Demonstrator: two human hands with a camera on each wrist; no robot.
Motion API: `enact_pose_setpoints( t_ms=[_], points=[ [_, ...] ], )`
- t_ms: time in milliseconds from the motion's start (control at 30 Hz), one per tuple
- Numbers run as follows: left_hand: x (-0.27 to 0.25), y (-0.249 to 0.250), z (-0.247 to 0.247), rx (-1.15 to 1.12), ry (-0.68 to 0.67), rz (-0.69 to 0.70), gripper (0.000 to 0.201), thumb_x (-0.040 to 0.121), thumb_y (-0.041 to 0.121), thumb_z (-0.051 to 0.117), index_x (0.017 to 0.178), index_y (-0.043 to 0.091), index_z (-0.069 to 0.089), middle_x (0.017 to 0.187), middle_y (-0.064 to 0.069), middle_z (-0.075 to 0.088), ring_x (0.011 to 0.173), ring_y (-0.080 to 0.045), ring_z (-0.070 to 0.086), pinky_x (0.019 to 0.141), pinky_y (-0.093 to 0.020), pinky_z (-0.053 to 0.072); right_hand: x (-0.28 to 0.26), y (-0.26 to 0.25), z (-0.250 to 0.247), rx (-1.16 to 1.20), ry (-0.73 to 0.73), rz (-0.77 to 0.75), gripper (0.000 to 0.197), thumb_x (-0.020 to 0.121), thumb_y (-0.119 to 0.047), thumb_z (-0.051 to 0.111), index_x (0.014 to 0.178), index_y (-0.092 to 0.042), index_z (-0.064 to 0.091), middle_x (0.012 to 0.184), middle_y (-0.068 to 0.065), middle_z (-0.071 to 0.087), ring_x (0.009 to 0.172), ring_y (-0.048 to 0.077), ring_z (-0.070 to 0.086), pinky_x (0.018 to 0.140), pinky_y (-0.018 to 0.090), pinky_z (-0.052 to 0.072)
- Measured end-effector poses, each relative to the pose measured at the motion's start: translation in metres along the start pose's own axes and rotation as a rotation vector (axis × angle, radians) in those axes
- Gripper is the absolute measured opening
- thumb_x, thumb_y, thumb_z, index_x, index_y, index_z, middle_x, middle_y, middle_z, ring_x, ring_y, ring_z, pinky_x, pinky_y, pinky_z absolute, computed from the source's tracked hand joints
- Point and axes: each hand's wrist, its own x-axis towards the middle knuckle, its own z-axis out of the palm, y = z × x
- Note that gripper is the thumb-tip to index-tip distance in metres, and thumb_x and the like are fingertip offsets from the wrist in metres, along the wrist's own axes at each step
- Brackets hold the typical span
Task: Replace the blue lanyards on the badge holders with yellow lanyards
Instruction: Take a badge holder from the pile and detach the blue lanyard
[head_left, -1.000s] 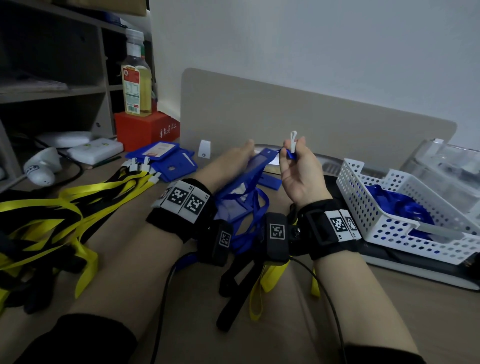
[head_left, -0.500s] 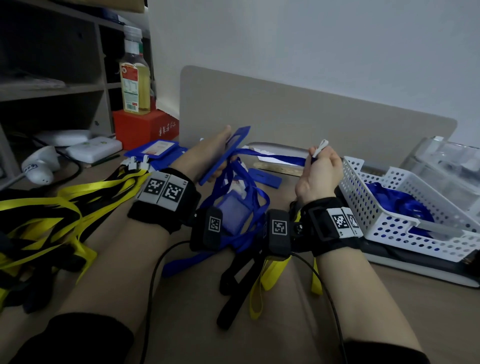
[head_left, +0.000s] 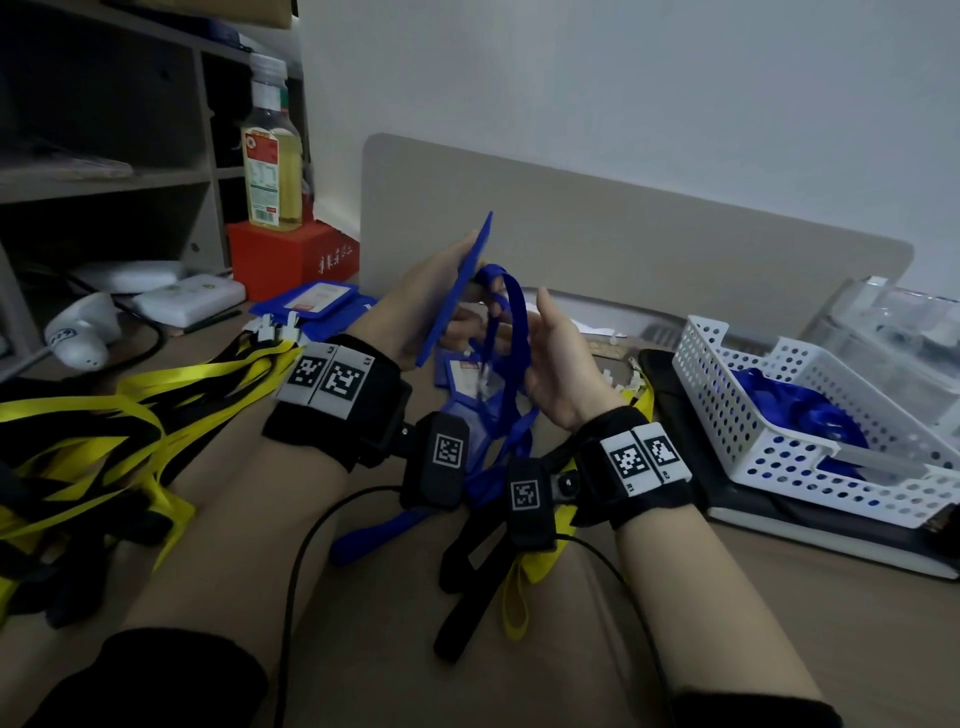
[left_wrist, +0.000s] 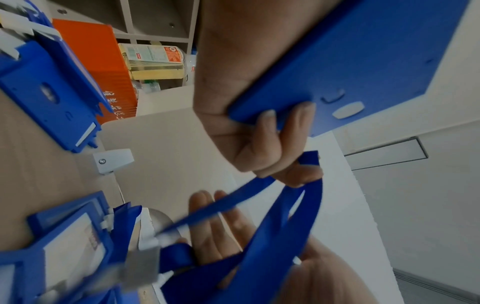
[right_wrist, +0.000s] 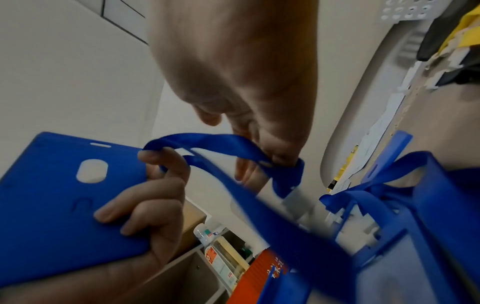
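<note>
Nearest the camera, a black strap (head_left: 470, 597) and a yellow lanyard (head_left: 524, 587) are seen lying on the desk (head_left: 727, 649) below the two wrists. Just beyond them, the left hand (head_left: 415, 306) is raised above the desk with its fingers curled round a blue badge holder (head_left: 457, 291), which is gripped at its lower edge and held tilted, its far corner pointing upward. A loop of the blue lanyard (head_left: 511, 332) is hooked over a fingertip of that same hand. The right hand (head_left: 558, 364) is held just beside it, palm turned toward the left hand; the blue lanyard is pinched between its fingers, the white clip end hanging below in the wrist views, blurred.

Under the hands, further blue badge holders and tangled blue straps are lying on the desk. To the left, a heap of yellow and black lanyards (head_left: 104, 415) is spread. To the right, a white perforated basket (head_left: 769, 452) is set on a dark flat thing, with blue lanyards inside. Farther back, a red box (head_left: 291, 260) is topped by a bottle (head_left: 272, 156), beside grey shelves (head_left: 104, 176).
</note>
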Motion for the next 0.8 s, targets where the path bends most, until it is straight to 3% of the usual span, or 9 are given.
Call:
enact_pose_setpoints(
  t_ms=[67, 167, 300, 367, 467, 567, 667, 733, 800],
  points=[
    [-0.001, 0.001, -0.001, -0.063, 0.010, -0.004, 0.043, 0.102, 0.037, 0.031, 0.072, 0.012, 0.049, 0.069, -0.005, 0.053, 0.031, -0.008, 0.028, 0.034, -0.018, 0.022, 0.000, 0.003, 0.003, -0.044, -0.105, -0.007, 0.074, 0.100, -0.056, 0.017, 0.132, 0.000, 0.052, 0.127, 0.022, 0.059, 0.120, 0.036, 0.056, 0.108, 0.047, 0.039],
    [-0.001, 0.001, -0.002, -0.111, 0.027, -0.006, 0.042, 0.101, 0.038, 0.033, 0.074, 0.012, 0.052, 0.071, -0.002, 0.058, 0.032, -0.008, 0.028, 0.034, -0.017, 0.020, 0.000, 0.006, 0.008, -0.176, -0.193, -0.066, 0.074, 0.099, -0.057, 0.015, 0.131, 0.000, 0.052, 0.110, 0.011, 0.067, 0.103, 0.025, 0.063, 0.105, 0.044, 0.043],
    [-0.003, 0.003, 0.000, -0.125, 0.083, 0.004, 0.042, 0.101, 0.040, 0.033, 0.076, 0.012, 0.052, 0.076, -0.004, 0.062, 0.033, -0.007, 0.028, 0.033, -0.016, 0.020, -0.003, 0.009, 0.007, -0.254, -0.270, -0.123, 0.039, 0.101, -0.039, 0.035, 0.108, -0.014, 0.063, 0.097, -0.002, 0.072, 0.091, 0.016, 0.065, 0.093, 0.031, 0.050],
    [-0.002, 0.003, 0.000, -0.139, 0.083, -0.001, 0.045, 0.101, 0.043, 0.033, 0.075, 0.012, 0.052, 0.078, -0.007, 0.065, 0.032, -0.008, 0.027, 0.032, -0.015, 0.022, -0.003, 0.012, 0.003, -0.328, -0.272, -0.142, 0.025, 0.095, -0.028, 0.053, 0.115, -0.015, 0.062, 0.101, -0.003, 0.072, 0.094, 0.015, 0.065, 0.095, 0.034, 0.049],
    [-0.001, 0.005, 0.000, -0.126, 0.065, -0.029, 0.048, 0.101, 0.045, 0.032, 0.073, 0.013, 0.053, 0.070, -0.003, 0.065, 0.032, -0.008, 0.027, 0.033, -0.015, 0.021, 0.001, 0.016, -0.004, -0.343, -0.224, -0.094, 0.058, 0.085, -0.012, 0.070, 0.137, -0.008, 0.044, 0.093, 0.008, 0.068, 0.082, 0.014, 0.065, 0.080, 0.034, 0.051],
    [-0.002, 0.007, 0.001, -0.113, 0.026, -0.042, 0.046, 0.102, 0.043, 0.030, 0.075, 0.012, 0.051, 0.058, 0.001, 0.059, 0.034, -0.008, 0.028, 0.034, -0.017, 0.021, 0.004, 0.017, -0.011, -0.284, -0.216, -0.123, 0.061, 0.085, 0.002, 0.067, 0.139, -0.013, 0.041, 0.076, 0.007, 0.063, 0.066, 0.012, 0.064, 0.065, 0.026, 0.050],
    [-0.003, 0.007, 0.002, -0.093, 0.017, -0.037, 0.042, 0.102, 0.040, 0.033, 0.075, 0.013, 0.051, 0.062, 0.001, 0.057, 0.034, -0.008, 0.029, 0.034, -0.016, 0.022, -0.001, 0.015, -0.008, -0.330, -0.195, -0.122, 0.035, 0.091, -0.001, 0.060, 0.124, -0.009, 0.054, 0.061, -0.006, 0.059, 0.056, 0.005, 0.056, 0.058, 0.020, 0.046],
    [-0.003, 0.007, 0.003, -0.083, 0.025, -0.038, 0.042, 0.102, 0.040, 0.033, 0.074, 0.013, 0.051, 0.066, 0.000, 0.056, 0.034, -0.008, 0.028, 0.033, -0.017, 0.024, -0.001, 0.015, -0.007, -0.382, -0.163, -0.108, 0.012, 0.091, -0.007, 0.062, 0.103, -0.006, 0.063, 0.068, 0.000, 0.056, 0.060, 0.009, 0.050, 0.061, 0.023, 0.042],
    [-0.002, 0.008, 0.002, -0.090, 0.045, -0.040, 0.046, 0.102, 0.043, 0.031, 0.071, 0.014, 0.049, 0.063, 0.000, 0.053, 0.034, -0.008, 0.027, 0.032, -0.017, 0.024, 0.000, 0.017, -0.010, -0.367, -0.145, -0.085, 0.010, 0.091, -0.010, 0.063, 0.097, -0.004, 0.061, 0.073, 0.007, 0.051, 0.062, 0.013, 0.047, 0.061, 0.024, 0.041]
  ],
)
